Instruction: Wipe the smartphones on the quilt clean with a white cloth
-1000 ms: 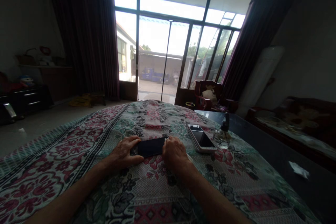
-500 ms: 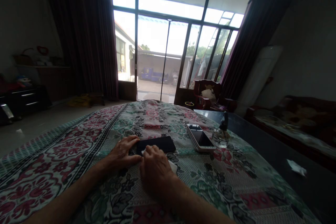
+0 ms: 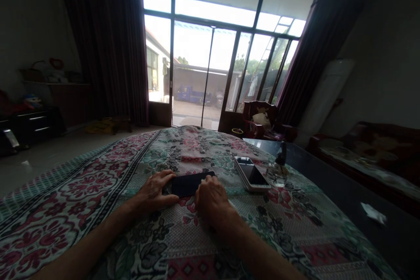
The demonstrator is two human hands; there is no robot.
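A black smartphone (image 3: 188, 184) lies flat on the patterned tablecloth (image 3: 183, 232). My left hand (image 3: 157, 190) braces its left end, fingers at the upper corner and thumb at the lower one. Over the phone's right end, my right hand (image 3: 213, 197) is closed with its knuckles up. A bit of white tissue (image 3: 232, 204) shows faintly beside that hand; most of it is hidden under the palm. To the right, a second phone (image 3: 252, 173) with a pale edge rests on what looks like a flat box, beside a clear glass bottle (image 3: 278, 173) with a black top.
A crumpled white tissue (image 3: 374, 213) lies on the dark tabletop (image 3: 348, 192) at the right, where the cloth ends. Beyond the table stand a wooden chair (image 3: 260, 120) and a glass door (image 3: 203, 74). A wooden sofa (image 3: 377, 144) is at the far right.
My right hand has slid right along the phone, from its middle to its right end, baring more of the screen. My left hand has stayed at the left end.
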